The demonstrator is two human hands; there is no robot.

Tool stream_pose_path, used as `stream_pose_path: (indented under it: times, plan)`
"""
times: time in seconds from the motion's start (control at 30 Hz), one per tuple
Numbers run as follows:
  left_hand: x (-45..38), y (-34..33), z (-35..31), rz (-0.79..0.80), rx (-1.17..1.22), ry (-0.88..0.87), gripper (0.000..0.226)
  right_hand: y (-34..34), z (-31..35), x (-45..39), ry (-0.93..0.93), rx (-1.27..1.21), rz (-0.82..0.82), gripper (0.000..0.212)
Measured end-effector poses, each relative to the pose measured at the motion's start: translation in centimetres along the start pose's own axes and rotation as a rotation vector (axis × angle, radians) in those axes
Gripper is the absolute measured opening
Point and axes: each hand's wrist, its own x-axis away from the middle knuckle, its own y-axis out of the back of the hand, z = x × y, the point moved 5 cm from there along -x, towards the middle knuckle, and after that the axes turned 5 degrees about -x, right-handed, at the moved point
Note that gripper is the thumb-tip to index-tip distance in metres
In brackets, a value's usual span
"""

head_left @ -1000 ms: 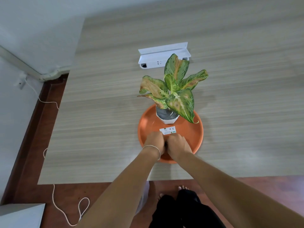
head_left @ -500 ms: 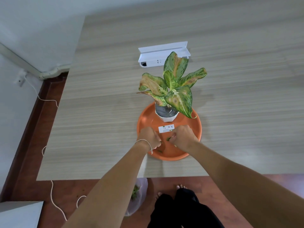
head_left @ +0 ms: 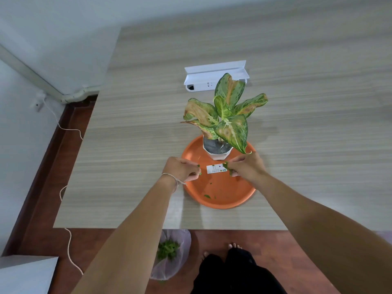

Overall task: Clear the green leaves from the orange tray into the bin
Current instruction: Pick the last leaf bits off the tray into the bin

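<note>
Green leaves [head_left: 226, 166] half-hidden in right hand [head_left: 246, 168]

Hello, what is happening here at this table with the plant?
A person is picking small green leaf bits off an orange tray that holds a potted plant. The left hand and the right hand each pinch some green bits above the tray, one on each side of a white label. A few bits remain near the tray's front. On the floor below the table edge, a bin with a clear bag already holds green leaves.
</note>
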Motion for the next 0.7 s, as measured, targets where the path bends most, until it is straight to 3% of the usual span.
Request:
stream_pose_path:
  times: [0.4,0.53,0.63,0.7]
  plan:
    - [3.1,6.5,5.8,-0.142,0.156,0.047,0.01,-8.6,1.5,2.0,0.055,0.07,0.23,0.005]
    - [5.1,9.8,8.8,-0.23,0.243,0.034,0.026,-12.8,2.0,3.3,0.095,0.135,0.315,0.007]
    - [7.8,12.3,11.6,-0.323,0.352,0.094,0.006,-16.6,2.4,5.1,0.13,0.169,0.391,0.012]
    - [9.4,14.0,14.4,-0.367,0.416,0.141,0.011,-19.7,2.4,6.7,0.149,0.196,0.46,0.009]
